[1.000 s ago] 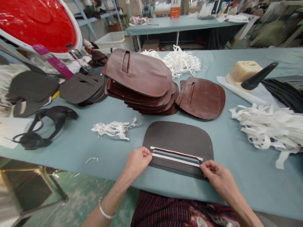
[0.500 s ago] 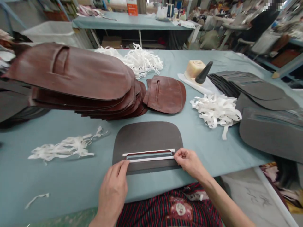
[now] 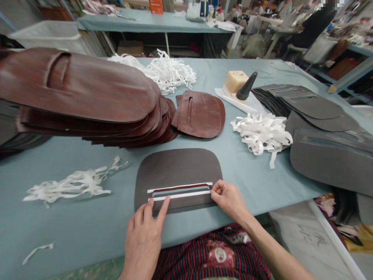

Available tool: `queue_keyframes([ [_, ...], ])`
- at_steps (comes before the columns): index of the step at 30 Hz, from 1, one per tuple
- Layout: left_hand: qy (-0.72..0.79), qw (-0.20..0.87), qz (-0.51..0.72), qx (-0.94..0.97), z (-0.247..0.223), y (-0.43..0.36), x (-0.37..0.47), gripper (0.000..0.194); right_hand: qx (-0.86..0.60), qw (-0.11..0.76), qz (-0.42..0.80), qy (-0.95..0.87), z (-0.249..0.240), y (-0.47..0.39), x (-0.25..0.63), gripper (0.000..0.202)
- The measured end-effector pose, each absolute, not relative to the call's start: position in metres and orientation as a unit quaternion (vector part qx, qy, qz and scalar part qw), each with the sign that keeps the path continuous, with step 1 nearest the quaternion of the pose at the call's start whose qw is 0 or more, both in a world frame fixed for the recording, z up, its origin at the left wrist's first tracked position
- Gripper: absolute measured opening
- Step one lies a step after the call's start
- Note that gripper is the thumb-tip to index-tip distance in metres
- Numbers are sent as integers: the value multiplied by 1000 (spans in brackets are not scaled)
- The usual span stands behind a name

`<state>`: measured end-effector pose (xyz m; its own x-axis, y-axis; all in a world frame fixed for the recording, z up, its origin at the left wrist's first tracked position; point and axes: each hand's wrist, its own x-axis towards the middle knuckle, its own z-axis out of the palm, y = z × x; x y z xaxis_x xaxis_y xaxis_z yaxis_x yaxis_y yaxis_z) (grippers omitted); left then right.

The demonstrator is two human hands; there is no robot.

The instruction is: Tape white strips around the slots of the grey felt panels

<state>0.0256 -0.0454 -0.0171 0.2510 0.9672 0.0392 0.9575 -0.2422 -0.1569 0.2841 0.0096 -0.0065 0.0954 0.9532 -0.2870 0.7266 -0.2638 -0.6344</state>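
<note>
A dark grey leather panel (image 3: 177,167), rounded at its far corners, lies flat in front of me with a long slot cut through it. One white strip runs along the slot's far edge, and a second white strip (image 3: 186,195) along its near edge. My left hand (image 3: 145,229) rests at the panel's near left, fingers spread, two fingertips touching the left part of the near strip. At that strip's right end, my right hand (image 3: 227,196) is closed in a pinch on it. Brownish-red edging shows inside the slot.
Brown leather panels (image 3: 96,89) are stacked at the left, with smaller brown pieces (image 3: 201,114) beside them. White strips (image 3: 262,132) lie in several heaps. A yellowish block (image 3: 236,81) and a black cone-shaped tool (image 3: 247,86) sit at the back. Dark panels (image 3: 332,155) lie at the right.
My left hand's fingers have spread apart, one fingertip moving right along the near strip. My right hand stays pinched at the strip's right end. The whole view has shifted slightly.
</note>
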Motion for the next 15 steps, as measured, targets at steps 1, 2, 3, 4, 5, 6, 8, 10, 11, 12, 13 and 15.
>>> queue_keyframes([
  [1,-610,68,20,-789,-18,-46,28,62,-724,160,326,-587,-6,10,284,8],
  [2,-608,61,3,-792,-19,-46,31,59,-727,148,314,-592,-5,10,283,8],
  [3,-604,51,-14,-795,-21,-47,34,56,-730,134,301,-599,-5,10,283,8],
  [4,-603,42,-30,-796,-22,-47,38,52,-733,116,285,-607,-4,9,282,8],
  [5,-603,35,-44,-796,-23,-48,42,48,-737,96,265,-615,-3,8,280,8],
  [6,-605,30,-55,-793,-23,-48,45,46,-739,77,236,-627,-3,7,278,8],
  [8,-610,27,-70,-789,-22,-48,51,48,-715,58,163,-677,-2,4,270,11],
  [10,-607,28,-81,-790,-22,-46,53,53,-625,71,105,-771,-2,0,258,21],
  [11,-603,28,-84,-793,-22,-43,52,55,-566,82,90,-816,-4,-2,251,26],
  [12,-597,26,-86,-797,-22,-40,50,55,-512,92,86,-850,-5,-4,245,29],
  [13,-591,24,-88,-801,-23,-35,46,54,-474,101,87,-870,-7,-5,240,32],
  [15,-582,15,-96,-807,-27,-26,36,50,-451,122,96,-879,-12,-4,233,28],
])
